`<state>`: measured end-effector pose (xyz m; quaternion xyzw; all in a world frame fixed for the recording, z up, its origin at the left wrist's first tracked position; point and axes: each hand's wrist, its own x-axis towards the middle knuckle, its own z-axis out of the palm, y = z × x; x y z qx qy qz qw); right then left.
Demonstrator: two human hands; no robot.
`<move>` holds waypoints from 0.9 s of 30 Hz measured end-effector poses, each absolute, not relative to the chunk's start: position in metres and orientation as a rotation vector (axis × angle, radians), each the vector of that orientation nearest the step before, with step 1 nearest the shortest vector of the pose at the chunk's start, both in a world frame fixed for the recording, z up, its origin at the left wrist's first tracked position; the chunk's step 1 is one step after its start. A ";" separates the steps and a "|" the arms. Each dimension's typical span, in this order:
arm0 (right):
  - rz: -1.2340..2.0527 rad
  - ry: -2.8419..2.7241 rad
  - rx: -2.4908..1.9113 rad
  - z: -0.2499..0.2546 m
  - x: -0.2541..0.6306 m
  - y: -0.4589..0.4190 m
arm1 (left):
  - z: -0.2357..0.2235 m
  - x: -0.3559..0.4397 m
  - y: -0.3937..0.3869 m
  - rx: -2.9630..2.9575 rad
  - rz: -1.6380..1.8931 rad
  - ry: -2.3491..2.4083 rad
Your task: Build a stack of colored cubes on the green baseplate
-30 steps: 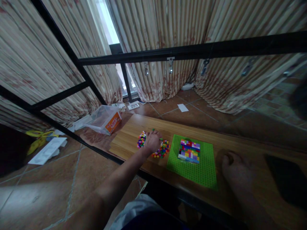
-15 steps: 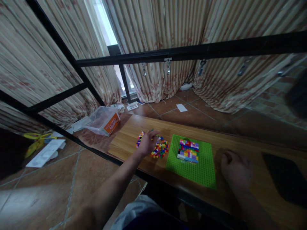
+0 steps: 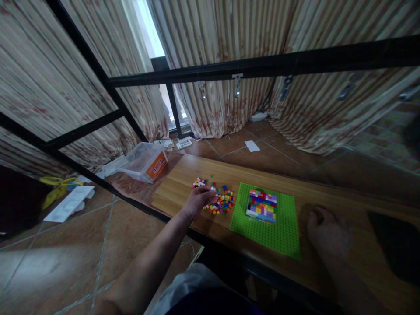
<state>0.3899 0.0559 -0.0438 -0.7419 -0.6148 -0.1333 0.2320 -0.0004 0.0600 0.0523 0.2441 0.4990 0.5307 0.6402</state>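
Observation:
My left hand (image 3: 199,200) is over a pile of small multicoloured toy bricks (image 3: 225,203), its thumb and fingers pressed together in a pinch. Whatever is between the fingertips, if anything, is too small to make out. To the right lies a green studded baseplate (image 3: 282,238). On it stands a block of joined bricks (image 3: 261,205) in rows of purple, red, yellow, orange and light blue. My right hand (image 3: 330,234) rests on the table just right of the baseplate, fingers curled in; its inside is hidden and dim.
The wooden table (image 3: 183,175) carries a dark flat object (image 3: 395,245) at the right. Beyond its left end stands a clear plastic bin (image 3: 144,162) with an orange label. A black metal rail (image 3: 203,74) with hanging clips crosses in front of the curtains (image 3: 223,39).
My left hand has drawn its spread fingers together over the brick pile, and more of the loose bricks show. My right hand stays beside the baseplate. The view has shifted slightly.

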 end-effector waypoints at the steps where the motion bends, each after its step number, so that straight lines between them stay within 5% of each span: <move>1: -0.363 -1.699 -2.029 -0.043 0.390 0.056 | 0.052 0.000 0.059 0.562 1.213 1.147; 27: -0.363 -1.697 -2.026 -0.040 0.388 0.054 | 0.046 0.000 0.056 0.652 1.180 1.238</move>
